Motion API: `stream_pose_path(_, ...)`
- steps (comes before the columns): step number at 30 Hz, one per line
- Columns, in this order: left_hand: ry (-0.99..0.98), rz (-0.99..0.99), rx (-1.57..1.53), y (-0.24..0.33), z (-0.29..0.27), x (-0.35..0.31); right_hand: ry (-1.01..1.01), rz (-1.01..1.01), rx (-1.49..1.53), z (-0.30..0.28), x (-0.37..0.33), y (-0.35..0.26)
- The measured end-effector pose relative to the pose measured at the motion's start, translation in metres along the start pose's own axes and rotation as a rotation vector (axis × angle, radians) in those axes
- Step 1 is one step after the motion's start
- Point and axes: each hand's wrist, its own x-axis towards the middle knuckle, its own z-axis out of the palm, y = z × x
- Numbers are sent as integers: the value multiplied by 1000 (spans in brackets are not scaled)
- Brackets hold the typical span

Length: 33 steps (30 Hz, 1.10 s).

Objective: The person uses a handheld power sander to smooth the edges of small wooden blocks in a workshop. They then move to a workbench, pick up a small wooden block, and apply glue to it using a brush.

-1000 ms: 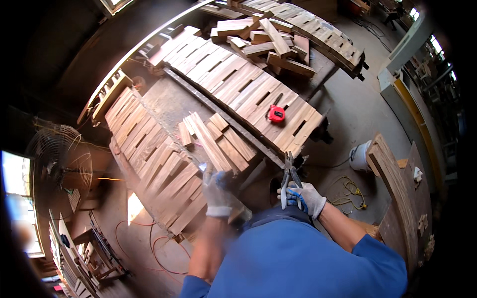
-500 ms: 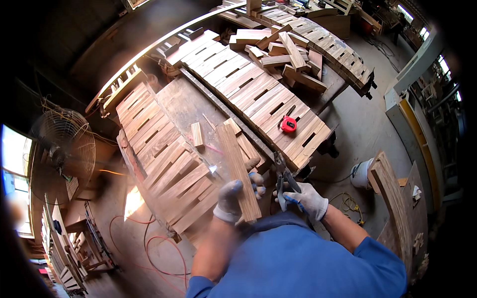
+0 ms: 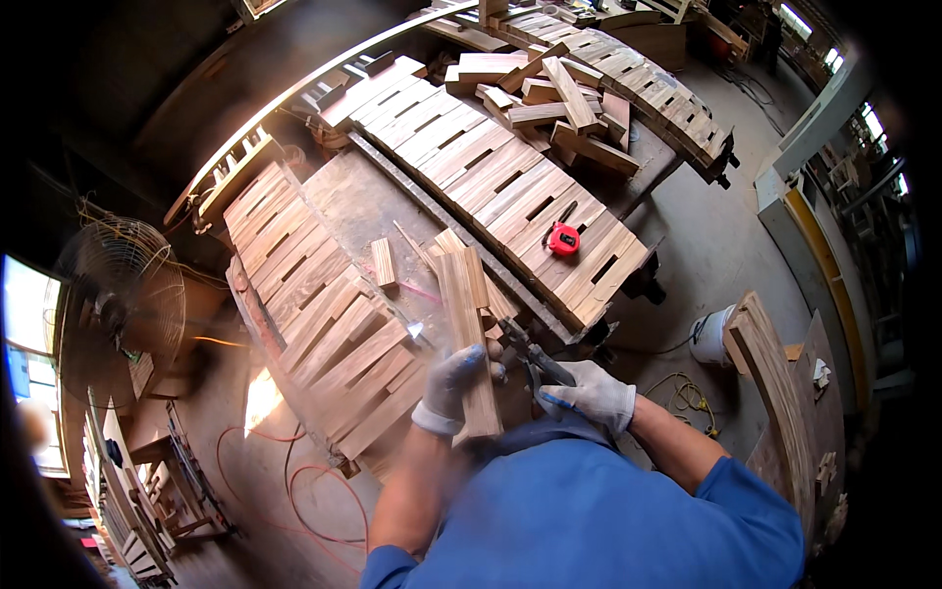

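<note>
In a pale work glove with blue patches, my left hand [image 3: 449, 385] is closed around the lower part of a wooden board [image 3: 459, 299]. The board stands tilted, its far end over the bench. To its right, my gloved right hand [image 3: 601, 395] grips a pair of dark pliers [image 3: 535, 355] by the handles. The jaws point toward the board's right side, close to my left fingertips; whether they touch the wood I cannot tell. Just beyond lie loose wooden blocks [image 3: 475, 275] and a smaller block [image 3: 384, 262].
Slatted wooden panels [image 3: 491, 162] lie clamped on the right, others [image 3: 304, 265] on the left. A red tape measure [image 3: 562, 239] rests on the right panel. Beyond it is a heap of offcuts [image 3: 574, 98]. A white bucket [image 3: 708, 339], a fan [image 3: 123, 294] and a red hose [image 3: 294, 471] surround me.
The pliers have swung left, their jaws now beside the board and my left hand. My left hand and the board have turned slightly, the board standing a little more upright in view.
</note>
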Motion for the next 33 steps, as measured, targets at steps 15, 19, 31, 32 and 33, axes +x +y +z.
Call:
stream_pose_path(15,-71,-55,-95,-3,9,-6,31,-38,16,5,7,-15)
stream_pose_path(19,-43,-53,-40,-1,10,-5,23,-48,-23,3,7,-15)
stream_pose_path(31,63,-19,215,4,16,2,-33,-22,130,5,11,-1)
stream_pose_path(32,62,-4,212,3,14,2,-67,15,223,4,10,-3)
stream_pose_path(33,43,5,215,4,15,3,-97,52,316,3,8,-5)
